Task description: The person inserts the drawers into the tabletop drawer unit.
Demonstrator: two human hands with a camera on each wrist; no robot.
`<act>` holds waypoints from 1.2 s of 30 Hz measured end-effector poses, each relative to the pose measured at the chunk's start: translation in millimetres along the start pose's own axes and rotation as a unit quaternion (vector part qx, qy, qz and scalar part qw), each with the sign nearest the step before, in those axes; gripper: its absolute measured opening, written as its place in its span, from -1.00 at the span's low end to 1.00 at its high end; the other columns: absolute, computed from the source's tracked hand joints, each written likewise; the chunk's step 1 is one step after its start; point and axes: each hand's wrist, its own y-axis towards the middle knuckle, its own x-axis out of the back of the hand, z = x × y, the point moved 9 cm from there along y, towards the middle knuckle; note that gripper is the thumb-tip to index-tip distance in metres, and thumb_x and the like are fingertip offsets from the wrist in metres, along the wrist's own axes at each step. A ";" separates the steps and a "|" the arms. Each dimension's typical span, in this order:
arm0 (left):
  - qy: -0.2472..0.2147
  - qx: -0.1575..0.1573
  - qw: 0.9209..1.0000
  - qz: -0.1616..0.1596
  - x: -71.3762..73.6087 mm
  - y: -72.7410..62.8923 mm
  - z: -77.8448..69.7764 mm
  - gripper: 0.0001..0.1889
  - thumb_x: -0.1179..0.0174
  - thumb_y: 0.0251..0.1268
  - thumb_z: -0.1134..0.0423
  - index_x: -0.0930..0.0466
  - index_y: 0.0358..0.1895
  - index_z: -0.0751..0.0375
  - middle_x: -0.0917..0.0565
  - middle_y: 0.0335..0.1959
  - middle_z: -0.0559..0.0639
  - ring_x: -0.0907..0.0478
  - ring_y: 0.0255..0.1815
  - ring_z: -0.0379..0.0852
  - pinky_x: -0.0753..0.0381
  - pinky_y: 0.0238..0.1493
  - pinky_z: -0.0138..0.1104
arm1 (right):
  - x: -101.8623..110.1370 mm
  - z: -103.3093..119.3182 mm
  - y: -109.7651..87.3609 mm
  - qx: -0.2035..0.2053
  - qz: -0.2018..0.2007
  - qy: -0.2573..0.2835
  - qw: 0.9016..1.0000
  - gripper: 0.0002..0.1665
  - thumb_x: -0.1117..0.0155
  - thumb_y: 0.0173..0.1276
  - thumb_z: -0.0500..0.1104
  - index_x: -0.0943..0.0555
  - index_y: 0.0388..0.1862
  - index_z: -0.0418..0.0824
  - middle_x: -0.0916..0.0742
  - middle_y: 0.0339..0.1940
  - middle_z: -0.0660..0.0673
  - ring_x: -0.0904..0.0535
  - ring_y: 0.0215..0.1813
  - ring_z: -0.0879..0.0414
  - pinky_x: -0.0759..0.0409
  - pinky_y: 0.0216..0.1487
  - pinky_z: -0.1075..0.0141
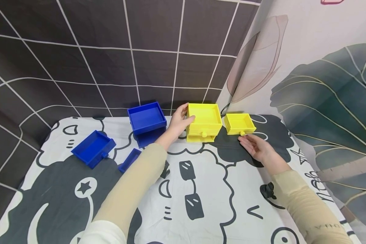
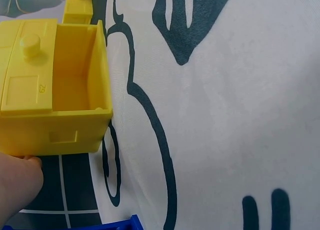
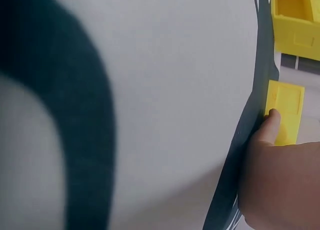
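In the head view a yellow mini drawer cabinet [image 1: 204,117] stands upright near the dark wall. One knobbed drawer sits in its upper part; the opening [image 2: 75,75] below is without a drawer. My left hand [image 1: 178,122] grips the cabinet's left side, thumb over the top edge. To the right is a loose yellow drawer [image 1: 239,123], tray side up. My right hand [image 1: 257,149] pinches at its front knob, thumb against the drawer front [image 3: 290,97] in the right wrist view; the knob is hidden there.
Left of the yellow cabinet stands a blue cabinet [image 1: 146,118] with its front open. Two blue drawers, a larger one [image 1: 93,149] and a smaller one [image 1: 129,160], lie before it on the patterned cloth [image 1: 213,189]. A small black object [image 1: 269,191] lies beside the right forearm.
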 end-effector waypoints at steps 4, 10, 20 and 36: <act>0.001 -0.004 1.000 0.001 -0.4 0.1 -1.1 -0.29 -0.20 0.54 0.41 -0.16 0.67 0.26 -0.26 0.70 0.17 -0.21 0.73 0.07 -0.17 0.77 -0.17 | -0.5 3.6 2.4 0.002 -0.014 0.000 1.000 -0.60 -0.21 0.65 -0.11 -0.76 -0.38 -0.28 -0.87 -0.37 -0.22 -0.89 -0.24 0.00 -0.82 0.12 0.32; 0.003 -0.001 1.000 -0.001 -0.1 0.6 -1.5 -0.29 -0.21 0.54 0.42 -0.17 0.67 0.26 -0.27 0.69 0.17 -0.21 0.72 0.07 -0.18 0.77 -0.17 | -0.9 7.2 5.8 0.006 -0.025 -0.026 0.999 -0.64 -0.29 0.61 -0.12 -0.75 -0.40 -0.27 -0.87 -0.39 -0.20 -0.89 -0.27 0.02 -0.83 0.08 0.34; 0.001 0.001 1.000 -0.002 0.3 0.0 -0.7 -0.29 -0.22 0.54 0.41 -0.17 0.67 0.27 -0.26 0.70 0.17 -0.21 0.73 0.07 -0.17 0.77 -0.18 | -4.1 8.6 9.3 -0.006 -0.012 -0.074 0.997 -0.63 -0.25 0.64 -0.11 -0.76 -0.39 -0.23 -0.88 -0.39 -0.17 -0.89 -0.26 0.06 -0.84 0.04 0.34; -0.004 -0.003 1.000 0.002 0.3 0.3 1.3 -0.28 -0.22 0.53 0.41 -0.17 0.67 0.27 -0.26 0.70 0.18 -0.21 0.72 0.09 -0.16 0.77 -0.17 | -1.2 12.7 16.0 -0.014 -0.038 -0.109 0.993 -0.69 -0.36 0.54 -0.15 -0.80 -0.44 -0.19 -0.88 -0.43 -0.16 -0.89 -0.32 0.08 -0.84 -0.05 0.36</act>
